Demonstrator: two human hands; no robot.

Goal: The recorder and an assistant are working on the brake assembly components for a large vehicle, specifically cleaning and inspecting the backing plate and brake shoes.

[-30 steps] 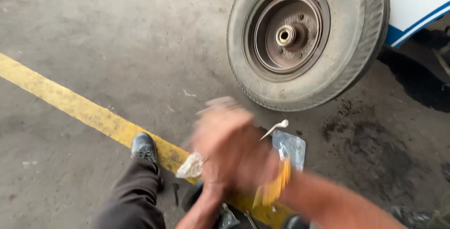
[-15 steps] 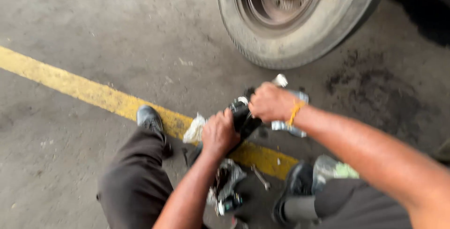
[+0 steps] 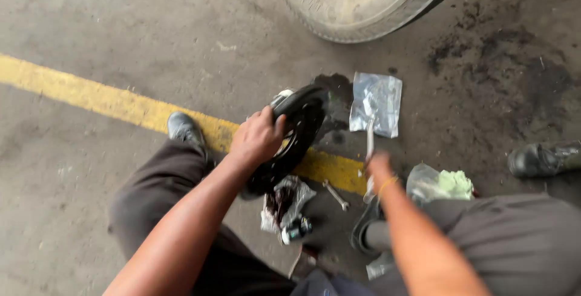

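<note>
The left hand (image 3: pixel 259 140) clamps the rim of a black metal disc (image 3: pixel 295 138), seemingly heavy and rigid, while the right hand (image 3: pixel 379 169) pinches a thin tool (image 3: pixel 370 144).

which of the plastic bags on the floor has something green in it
The clear bag beside the right hand, against the right leg: green material shows through it. The flat bag near the tyre looks silvery, and the crumpled one below the black disc holds dark stuff.
</note>
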